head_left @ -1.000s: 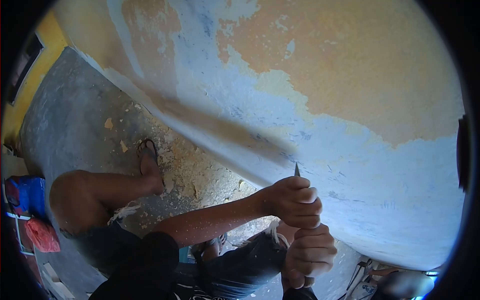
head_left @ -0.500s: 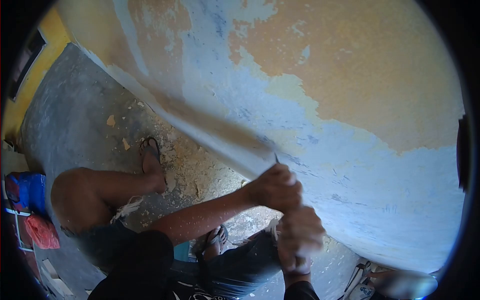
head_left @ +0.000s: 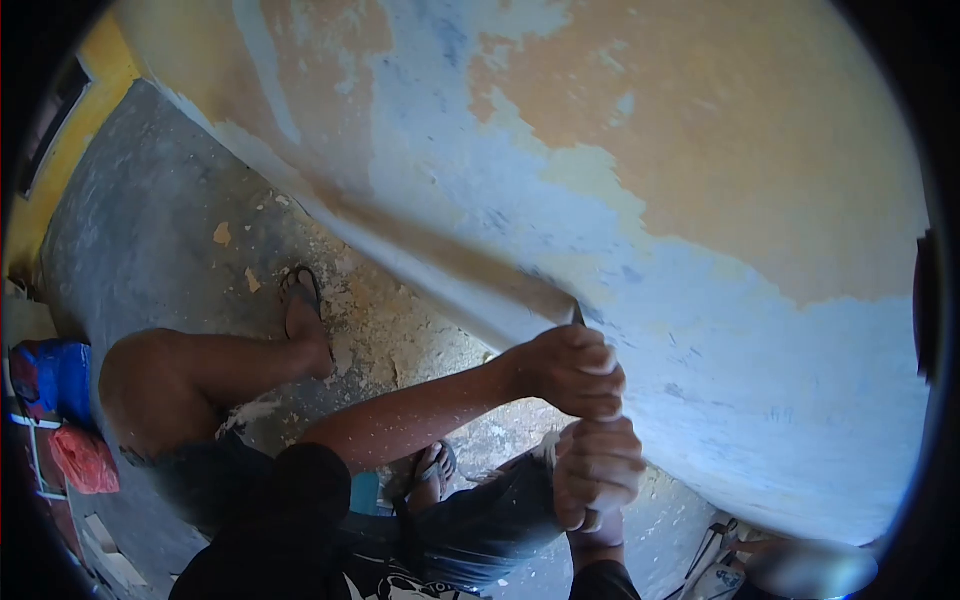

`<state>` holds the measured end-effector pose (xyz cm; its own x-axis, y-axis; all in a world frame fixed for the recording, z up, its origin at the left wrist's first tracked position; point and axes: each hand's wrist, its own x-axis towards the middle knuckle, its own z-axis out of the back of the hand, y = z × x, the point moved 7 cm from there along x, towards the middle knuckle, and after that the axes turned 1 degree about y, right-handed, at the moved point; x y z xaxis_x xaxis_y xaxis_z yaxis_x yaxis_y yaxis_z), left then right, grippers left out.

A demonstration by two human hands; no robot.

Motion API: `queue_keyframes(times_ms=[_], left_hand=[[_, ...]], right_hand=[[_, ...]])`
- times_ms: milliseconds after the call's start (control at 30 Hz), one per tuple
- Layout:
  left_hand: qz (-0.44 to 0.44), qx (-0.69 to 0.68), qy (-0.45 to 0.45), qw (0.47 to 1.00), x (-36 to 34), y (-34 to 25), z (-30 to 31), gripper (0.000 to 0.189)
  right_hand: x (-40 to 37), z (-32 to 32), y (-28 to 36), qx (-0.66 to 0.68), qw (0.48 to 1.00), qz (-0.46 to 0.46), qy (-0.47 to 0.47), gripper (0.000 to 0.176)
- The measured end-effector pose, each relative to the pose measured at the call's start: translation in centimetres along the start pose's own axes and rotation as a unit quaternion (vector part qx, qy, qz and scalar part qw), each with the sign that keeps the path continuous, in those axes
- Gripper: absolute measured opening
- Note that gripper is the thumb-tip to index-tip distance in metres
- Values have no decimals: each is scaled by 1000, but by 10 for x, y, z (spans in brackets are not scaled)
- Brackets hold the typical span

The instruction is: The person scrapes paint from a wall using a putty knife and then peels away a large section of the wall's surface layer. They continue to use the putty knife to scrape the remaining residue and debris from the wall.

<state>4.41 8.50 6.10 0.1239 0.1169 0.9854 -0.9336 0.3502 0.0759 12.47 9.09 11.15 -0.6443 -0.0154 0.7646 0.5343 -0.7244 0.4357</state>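
Note:
My left hand (head_left: 575, 372) is closed around the grip of a scraper, whose thin dark blade (head_left: 578, 314) pokes out above the fist and meets the wall (head_left: 740, 360). Directly below, my right hand (head_left: 600, 468) is wrapped round the same tool, stacked against the left. The fingers hide the handle. Around the blade the wall is pale bluish-white with dark scuffs; higher up, tan and cream patches with ragged edges show. White specks dot my left forearm.
Chips and dust (head_left: 400, 345) cover the concrete floor along the wall's foot. My sandalled feet and bent knee are at left and centre. A blue bag (head_left: 62, 378) and a red plastic bag (head_left: 84, 458) sit at far left. A blurred rounded object (head_left: 812, 570) is at lower right.
Both hands and the scraper have shifted slightly; the blade and left hand have moved a little right along the wall. The grip is unchanged.

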Motion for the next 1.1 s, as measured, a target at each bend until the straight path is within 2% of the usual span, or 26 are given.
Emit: queue_keyframes(times_ms=[33,67,200,233,300,367,433,467,533,567,600,633,667,733,767,800,867,900,967,1000,1067,1100], left_hand=[[35,-5,16,999,2,2,0,18],[68,-6,31,997,5,7,-1,18],[2,-15,-14,1000,41,-5,2,20],[-10,-5,-2,1000,34,1,-1,19],[-15,3,-4,1000,30,5,2,20],[25,-14,14,999,27,2,3,23],[49,-3,23,999,39,5,4,23],[19,-2,5,1000,51,-4,7,23],[-9,6,-9,1000,31,0,1,23],[16,42,23,999,10,14,-9,24],[50,45,35,997,-10,14,-13,23],[84,49,48,994,-12,17,-9,22],[117,53,61,990,-15,20,-4,21],[72,41,54,995,-4,12,3,21],[28,25,16,999,17,3,10,21],[-14,8,-23,1000,32,-4,15,21],[19,19,12,1000,17,4,3,20],[35,26,29,999,8,9,-3,21],[39,34,42,998,10,6,-2,21],[49,11,48,998,15,2,0,19],[47,-1,50,998,17,15,-1,19],[21,0,23,1000,19,18,-1,18]], right_hand=[[5,5,1,-7,999,-21,-47,36],[6,11,2,1,998,-24,-53,35],[-1,30,0,1,997,-45,-55,30],[-2,31,1,-6,997,-59,-50,31],[7,24,-3,5,1000,-13,17,27],[-3,24,3,-9,991,-131,5,26],[23,32,14,48,991,-14,-121,21],[27,37,6,50,991,-11,-121,21],[24,41,12,214,960,182,-26,17],[18,34,-6,64,997,-20,-42,19],[2,26,-24,-89,972,-216,9,24],[16,22,-28,0,987,-156,32,23],[6,19,-27,-2,972,-232,44,25],[-22,14,-21,-11,922,-381,69,30],[-42,24,-17,46,955,-291,-17,28],[-38,25,-26,-33,918,-393,-41,27],[-38,26,-34,-151,787,-595,-60,26],[0,17,-39,-23,951,-292,-95,32],[16,22,-17,39,991,-78,-99,36],[20,23,-5,74,993,28,-85,39],[5,32,0,132,987,74,-49,38],[3,29,-7,86,991,-53,-88,39]])
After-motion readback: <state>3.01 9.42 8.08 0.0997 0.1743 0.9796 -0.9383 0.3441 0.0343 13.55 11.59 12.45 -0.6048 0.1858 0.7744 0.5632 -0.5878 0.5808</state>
